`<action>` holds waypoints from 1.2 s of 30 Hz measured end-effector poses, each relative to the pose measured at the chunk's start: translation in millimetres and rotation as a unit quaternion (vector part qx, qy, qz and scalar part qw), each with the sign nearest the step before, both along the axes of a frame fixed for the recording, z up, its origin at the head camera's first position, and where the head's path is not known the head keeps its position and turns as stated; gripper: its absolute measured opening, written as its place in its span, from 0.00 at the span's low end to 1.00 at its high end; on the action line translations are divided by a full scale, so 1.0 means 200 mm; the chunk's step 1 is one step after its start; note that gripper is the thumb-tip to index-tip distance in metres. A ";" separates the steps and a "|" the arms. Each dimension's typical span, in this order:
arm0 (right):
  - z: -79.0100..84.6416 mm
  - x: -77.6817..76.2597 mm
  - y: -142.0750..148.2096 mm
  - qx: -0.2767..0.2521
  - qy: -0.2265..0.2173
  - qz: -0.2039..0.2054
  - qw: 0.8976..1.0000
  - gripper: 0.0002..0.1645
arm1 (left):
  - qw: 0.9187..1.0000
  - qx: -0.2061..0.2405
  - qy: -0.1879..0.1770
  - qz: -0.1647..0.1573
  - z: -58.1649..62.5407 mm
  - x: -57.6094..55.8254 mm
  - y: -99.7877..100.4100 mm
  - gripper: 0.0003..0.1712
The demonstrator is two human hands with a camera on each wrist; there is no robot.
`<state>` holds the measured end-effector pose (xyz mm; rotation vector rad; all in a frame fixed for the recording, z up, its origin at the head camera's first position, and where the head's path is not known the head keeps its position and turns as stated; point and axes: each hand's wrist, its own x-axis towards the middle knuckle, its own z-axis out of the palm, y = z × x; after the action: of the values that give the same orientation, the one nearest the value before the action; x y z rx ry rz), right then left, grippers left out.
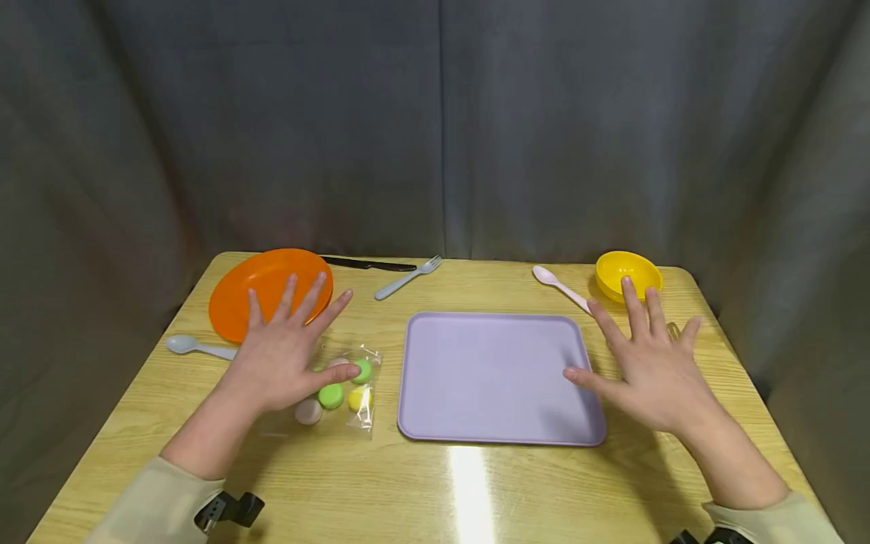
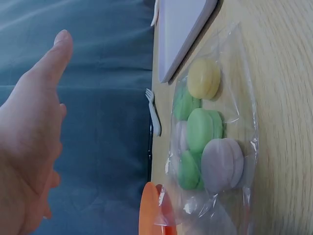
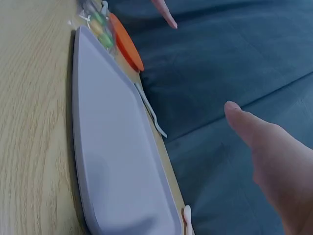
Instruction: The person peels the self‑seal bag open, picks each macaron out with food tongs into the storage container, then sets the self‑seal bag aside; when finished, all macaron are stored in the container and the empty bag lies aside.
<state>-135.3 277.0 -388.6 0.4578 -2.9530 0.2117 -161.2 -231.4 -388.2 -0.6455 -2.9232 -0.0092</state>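
Observation:
Fingers spread wide, my left hand [image 1: 282,363] hovers palm down over the left of the table, holding nothing. Beneath its thumb lies a clear plastic bag [image 2: 234,107] of green, yellow and pale macarons [image 2: 204,129]. Beyond its fingertips is an orange plate [image 1: 238,302]. My right hand [image 1: 655,370] is likewise spread in the air, its thumb overlapping the right edge of a lilac tray [image 1: 489,378] in the head view. A yellow bowl [image 1: 621,264] stands just past its fingers, and a pale pink spoon [image 1: 553,281] lies close by.
A light blue fork [image 1: 408,278] and a black knife [image 1: 367,264] lie along the back edge, the knife reaching to the plate. On the left is a light blue spoon [image 1: 197,346], its handle end hidden by my hand. Grey curtains [image 1: 442,128] hang around the wooden table [image 1: 381,483].

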 end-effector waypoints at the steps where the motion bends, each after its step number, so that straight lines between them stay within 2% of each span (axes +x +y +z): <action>1: 0.01 0.00 -0.01 -0.001 0.000 0.002 1.000 0.64 | 1.000 0.004 -0.003 -0.004 0.00 0.00 0.00 0.61; 4: 0.02 0.01 -0.05 -0.010 0.003 0.013 1.000 0.62 | 0.999 0.023 -0.017 -0.015 0.01 0.02 -0.01 0.60; 7: 0.02 0.00 -0.09 -0.042 0.017 0.039 0.998 0.58 | 0.998 0.045 -0.037 -0.028 0.01 0.03 -0.04 0.58; 11: 0.03 -0.02 -0.15 -0.103 0.032 0.083 0.991 0.49 | 0.993 0.081 -0.074 -0.045 0.01 0.04 -0.09 0.56; 14: 0.04 -0.02 -0.19 -0.149 0.026 0.099 0.983 0.43 | 0.989 0.105 -0.090 -0.055 -0.01 0.05 -0.13 0.54; 21: 0.03 -0.05 -0.29 -0.259 0.004 0.128 0.957 0.33 | 0.980 0.149 -0.100 -0.082 -0.07 0.05 -0.20 0.49; 29: -0.01 -0.09 -0.44 -0.332 -0.031 0.180 0.925 0.31 | 0.973 0.166 -0.140 -0.082 -0.16 0.05 -0.22 0.40; 36: -0.05 -0.11 -0.60 -0.382 -0.087 0.211 0.896 0.31 | 0.967 0.177 -0.161 -0.087 -0.26 0.06 -0.24 0.34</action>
<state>-157.6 156.1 -399.3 0.9602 -2.5628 1.4462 -148.5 -279.9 -440.3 -0.9049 -3.0272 -0.7014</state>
